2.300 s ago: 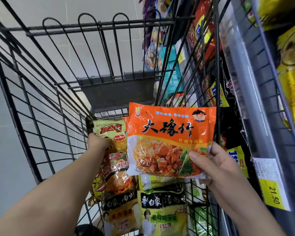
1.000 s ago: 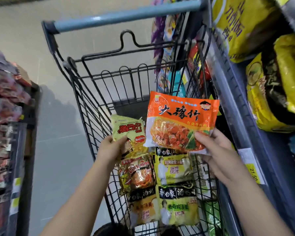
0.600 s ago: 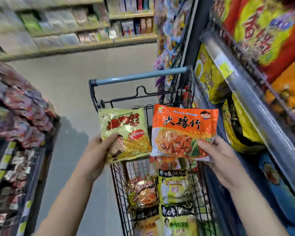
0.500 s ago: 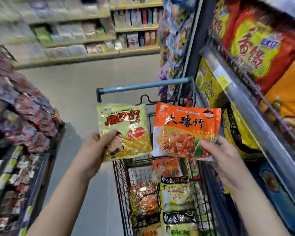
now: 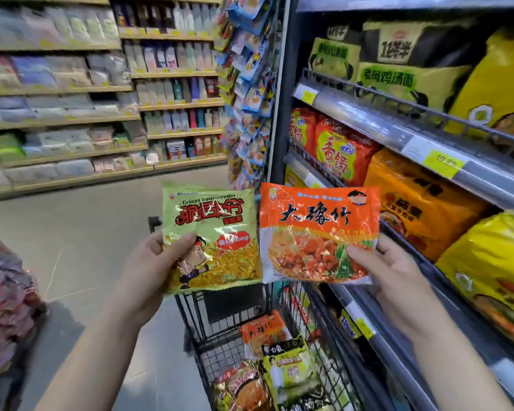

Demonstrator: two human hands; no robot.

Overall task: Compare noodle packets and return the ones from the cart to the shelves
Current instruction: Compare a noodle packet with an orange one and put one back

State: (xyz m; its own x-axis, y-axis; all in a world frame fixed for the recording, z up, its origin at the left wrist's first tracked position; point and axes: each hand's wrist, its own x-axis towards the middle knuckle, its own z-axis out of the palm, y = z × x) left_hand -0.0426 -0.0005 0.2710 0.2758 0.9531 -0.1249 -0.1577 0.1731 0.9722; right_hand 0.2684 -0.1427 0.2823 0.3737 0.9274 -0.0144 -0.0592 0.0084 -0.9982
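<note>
Thumb-front pinches: green packet, orange packet

Far shelves blurred; cart partly hidden.

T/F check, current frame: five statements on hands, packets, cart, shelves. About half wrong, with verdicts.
1. The left hand holds the pale green plastic noodle packet. True.
2. The right hand holds a blue bottle. False: it holds the orange plastic noodle packet.
3. The black wire cart is empty. False: several packets lie in it.
4. The two held packets are side by side above the cart. True.
5. The grey metal shelves of noodle multipacks are on the person's left. False: right.
</note>
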